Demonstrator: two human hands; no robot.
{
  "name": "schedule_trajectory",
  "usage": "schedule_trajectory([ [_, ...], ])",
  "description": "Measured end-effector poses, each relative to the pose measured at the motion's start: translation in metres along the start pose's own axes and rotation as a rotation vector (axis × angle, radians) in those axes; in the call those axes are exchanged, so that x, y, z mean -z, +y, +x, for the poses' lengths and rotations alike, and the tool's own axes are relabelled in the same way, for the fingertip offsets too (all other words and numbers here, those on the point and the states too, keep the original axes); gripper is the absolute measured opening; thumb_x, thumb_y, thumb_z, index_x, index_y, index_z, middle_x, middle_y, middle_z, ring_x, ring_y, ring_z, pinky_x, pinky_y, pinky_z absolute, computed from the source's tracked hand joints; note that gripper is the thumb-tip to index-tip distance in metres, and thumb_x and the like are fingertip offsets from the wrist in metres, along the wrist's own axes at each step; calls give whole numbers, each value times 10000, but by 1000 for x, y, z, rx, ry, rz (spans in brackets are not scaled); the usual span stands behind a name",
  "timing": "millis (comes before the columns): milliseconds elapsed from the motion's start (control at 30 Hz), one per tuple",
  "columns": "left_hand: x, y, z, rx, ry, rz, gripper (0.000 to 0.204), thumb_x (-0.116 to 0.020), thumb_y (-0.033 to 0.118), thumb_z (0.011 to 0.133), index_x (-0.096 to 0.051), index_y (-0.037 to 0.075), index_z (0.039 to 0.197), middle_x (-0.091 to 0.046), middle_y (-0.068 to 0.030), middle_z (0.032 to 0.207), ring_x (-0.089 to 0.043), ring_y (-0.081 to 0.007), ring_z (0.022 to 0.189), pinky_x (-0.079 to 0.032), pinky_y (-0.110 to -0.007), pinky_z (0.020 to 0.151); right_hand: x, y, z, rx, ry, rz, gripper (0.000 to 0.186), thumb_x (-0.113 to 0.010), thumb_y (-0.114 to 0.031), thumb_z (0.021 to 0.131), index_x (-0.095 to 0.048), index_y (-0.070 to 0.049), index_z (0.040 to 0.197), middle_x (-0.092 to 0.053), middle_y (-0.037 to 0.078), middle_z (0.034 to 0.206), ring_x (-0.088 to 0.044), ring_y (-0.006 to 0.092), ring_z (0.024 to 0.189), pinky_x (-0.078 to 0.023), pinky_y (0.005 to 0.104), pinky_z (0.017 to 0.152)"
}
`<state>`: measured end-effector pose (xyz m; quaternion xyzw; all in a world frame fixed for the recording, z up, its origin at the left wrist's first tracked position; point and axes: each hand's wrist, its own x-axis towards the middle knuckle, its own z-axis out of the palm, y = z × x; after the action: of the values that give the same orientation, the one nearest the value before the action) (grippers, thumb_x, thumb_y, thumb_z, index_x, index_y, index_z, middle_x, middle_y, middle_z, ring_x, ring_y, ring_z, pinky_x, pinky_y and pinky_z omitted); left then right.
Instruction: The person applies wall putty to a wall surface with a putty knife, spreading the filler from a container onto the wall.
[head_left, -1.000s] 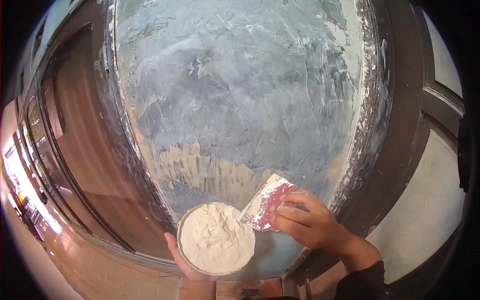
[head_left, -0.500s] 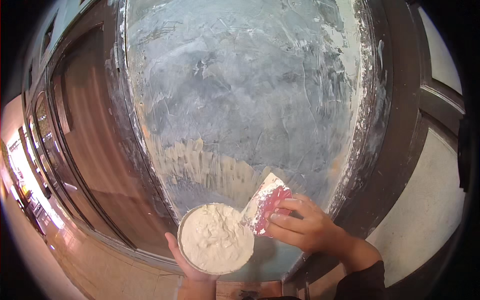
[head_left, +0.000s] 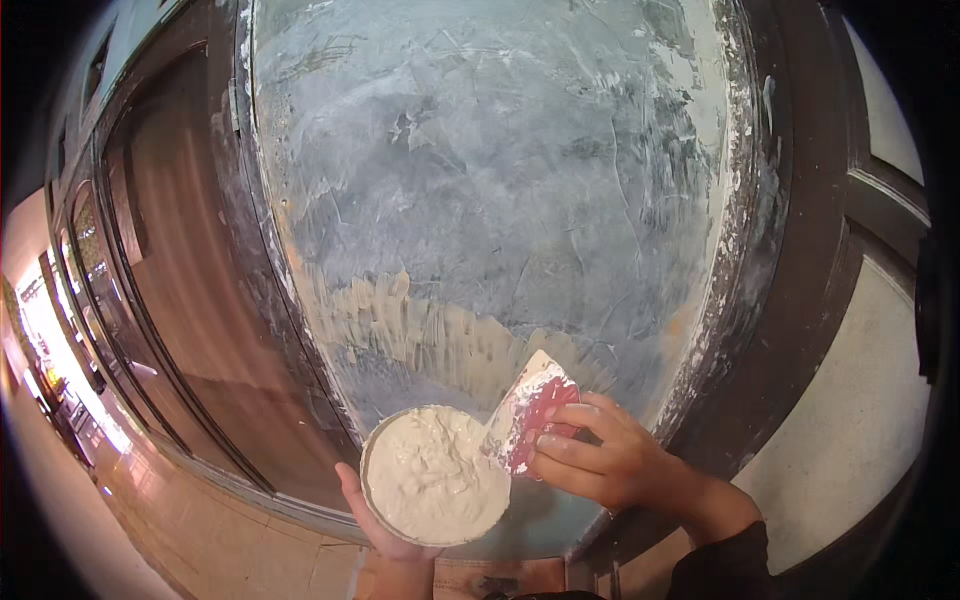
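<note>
1. Wall [head_left: 470,190]: largest surface, mottled blue-grey, scuffed. Stands ahead of both grips and extends well above them; pale flakes along its side borders.
2. Brown panel [head_left: 200,300] in dark framing: left of both grips, upright, bent by the lens.
3. Dark frame [head_left: 800,250]: right of the right-hand grip, well apart from it; pale inset panels to its right.
4. Tiled floor [head_left: 290,550]: below and left of the left-hand grip, glossy toward the far left.
5. Beige band [head_left: 420,330]: streaked coating on the wall, above the left-hand grip and up-left of the right-hand one. Upper edge uneven.
6. Bowl [head_left: 366,485]: round, thin pale rim, on the left hand, left of the right-hand grip. Mouth faces the camera.
7. Paste [head_left: 435,475]: contents of bowl; thick, cream-white, nearly rim to rim, surface lumpy and ridged.
8. Right hand [head_left: 605,450]: fingers and thumb pinch the scraper's right side.
9. Left hand [head_left: 390,538]: supports bowl from below and left, thumb spread alongside. Remaining fingers hidden; cannot tell how far they close.
10. Scraper [head_left: 545,410]: flat, pinkish-red, cream-smeared along its left part. Lower-left corner overlaps the bowl's right edge in view; contact with paste cannot be told.
</note>
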<state>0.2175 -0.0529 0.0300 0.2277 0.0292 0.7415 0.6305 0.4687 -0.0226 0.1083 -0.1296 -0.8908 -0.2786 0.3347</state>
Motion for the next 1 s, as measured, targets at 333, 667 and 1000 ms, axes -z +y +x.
schedule_trajectory([
  [333,2,1,-1,-11,57,69,910,-341,772,1006,-513,25,1498,-582,-186,1480,-596,-385,1310,-496,-543,1095,-10,2,-1,-14,64,42,206,-718,-181,854,-758,-91,1034,-703,49,1122,-651,287,1083,-550,470,915],
  [667,3,-4,2,-18,64,49,895,-342,759,1015,-515,24,1496,-589,-179,1474,-606,-380,1300,-496,-537,1096,-13,2,-4,-44,70,106,218,-717,-165,842,-764,-79,1036,-708,55,1129,-655,287,1087,-553,459,911],
  [1000,32,-5,12,157,48,1,948,-320,784,1002,-449,19,1548,-511,-208,1549,-534,-417,1374,-446,-579,1136,-16,10,-1,-107,129,76,238,-735,-168,800,-761,-96,1024,-715,4,1093,-663,237,1037,-535,396,833],
])
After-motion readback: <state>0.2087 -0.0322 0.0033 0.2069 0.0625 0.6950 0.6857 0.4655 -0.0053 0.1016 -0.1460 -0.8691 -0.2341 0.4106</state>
